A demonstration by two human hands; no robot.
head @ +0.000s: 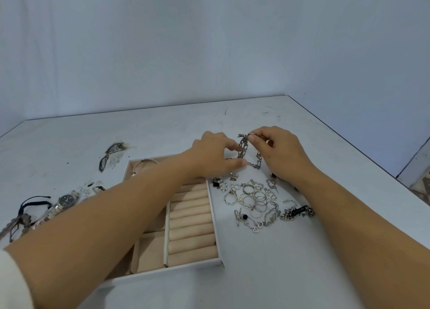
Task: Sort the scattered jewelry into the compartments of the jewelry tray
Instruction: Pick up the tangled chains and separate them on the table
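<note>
Beyond the tray's (210,262) far-right corner | we note both hands, left (215,157) and right (280,154), pinching a chain bracelet (243,148) | step: lifting it | next: lower into an open compartment.

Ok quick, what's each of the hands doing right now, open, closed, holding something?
Left hand: fingers pinch the chain bracelet at its middle.
Right hand: fingers pinch the same bracelet's upper end.
</note>
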